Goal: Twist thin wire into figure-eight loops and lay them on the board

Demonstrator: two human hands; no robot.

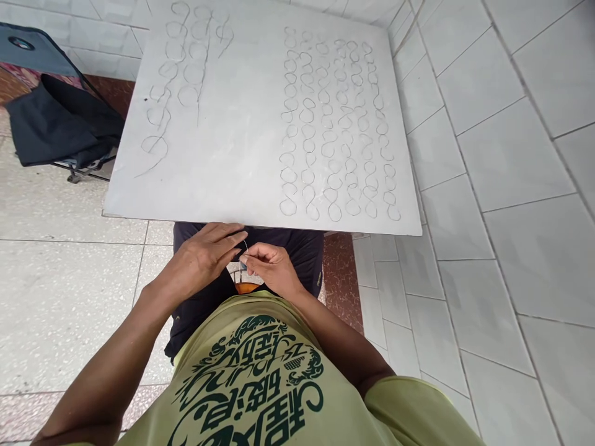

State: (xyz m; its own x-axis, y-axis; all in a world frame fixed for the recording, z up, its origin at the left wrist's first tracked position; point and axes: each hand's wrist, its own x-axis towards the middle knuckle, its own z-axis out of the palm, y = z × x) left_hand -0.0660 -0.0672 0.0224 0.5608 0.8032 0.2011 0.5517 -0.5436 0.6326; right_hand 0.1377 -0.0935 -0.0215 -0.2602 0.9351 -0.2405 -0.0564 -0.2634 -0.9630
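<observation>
In my right hand [272,266], thumb and fingers are pinched on a thin light wire [246,244], just below the front edge of the white board [251,155]. The wire's upper end comes up to the fingertips of my left hand [209,251]. Those fingers are stretched out along the board's edge, with the thumb apart from them. A small dark piece shows by my right fingertips, too small to name. On the right of the board, several columns of thin looped outlines [334,133] run front to back. Larger ring outlines crossed by long lines [179,71] are at the left.
A dark folding chair [69,118] stands to the left of the board. White wall tiles [488,155] rise close on the right. My dark trousers [297,248] are under the board's front edge, above a speckled tiled floor [69,279].
</observation>
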